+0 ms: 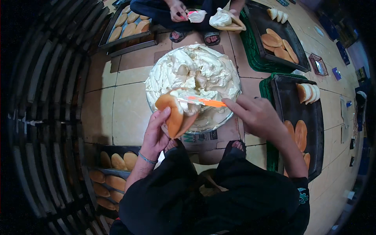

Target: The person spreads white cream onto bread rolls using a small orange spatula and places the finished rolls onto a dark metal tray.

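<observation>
My left hand (156,127) is closed around a split bread bun (173,117), its two halves spread apart above the near left rim of a big bowl. In my right hand (256,113) is an orange-handled spatula (211,102), gripped by the handle. The spatula's blade lies at the bun's opening, with white cream on it and along the bun's inner edge. Whipped cream (172,70) fills the wide round bowl (213,128) between my feet, heaped at the far side and scooped lower near me.
Across the bowl, another person's hand (178,11) holds a cream-covered spatula (196,15), the other a filled bun (227,21). Trays of plain buns (129,27) stand far left and near left. At right, dark trays (280,84) on green crates (250,51) hold plain and filled buns.
</observation>
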Motion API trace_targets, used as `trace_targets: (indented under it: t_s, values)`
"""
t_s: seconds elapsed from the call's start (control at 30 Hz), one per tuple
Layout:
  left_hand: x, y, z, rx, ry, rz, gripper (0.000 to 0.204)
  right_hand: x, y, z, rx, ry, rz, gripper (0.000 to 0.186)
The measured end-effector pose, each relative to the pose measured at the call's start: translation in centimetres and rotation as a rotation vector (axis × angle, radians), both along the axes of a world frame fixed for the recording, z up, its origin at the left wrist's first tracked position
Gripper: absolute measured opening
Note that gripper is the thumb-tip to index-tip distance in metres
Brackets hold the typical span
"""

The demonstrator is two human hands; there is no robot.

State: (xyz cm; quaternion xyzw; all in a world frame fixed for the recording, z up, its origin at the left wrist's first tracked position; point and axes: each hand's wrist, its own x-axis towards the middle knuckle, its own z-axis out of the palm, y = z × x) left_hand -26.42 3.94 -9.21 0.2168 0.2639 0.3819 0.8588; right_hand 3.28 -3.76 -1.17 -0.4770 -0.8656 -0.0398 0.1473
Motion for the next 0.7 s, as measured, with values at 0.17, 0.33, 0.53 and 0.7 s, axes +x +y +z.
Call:
trace_targets:
  t_s: [0.17, 0.33, 0.53, 0.7]
  values:
    - [1.2, 1.5, -0.2, -0.097, -0.030, 0.258, 0.037, -4.3, -2.3, -2.9, 0.030, -0.059, -0.022, 0.044]
    - [1.1, 1.6, -0.3, 0.074, 0.083, 0.331, 0.042, -4.6, -3.9, -3.0, 0.023, 0.062, -0.038, 0.051]
    - [1.0, 0.7, -0.3, -0.116, -0.072, 0.175, 0.039, -3.2, -0.4, -2.9, 0.126, 0.308, -0.205, 0.059]
    - [1.7, 0.7, 0.3, -0.095, -0.117, 0.154, 0.037, -4.2, -0.3, -3.3, 0.070, 0.174, -0.198, 0.057]
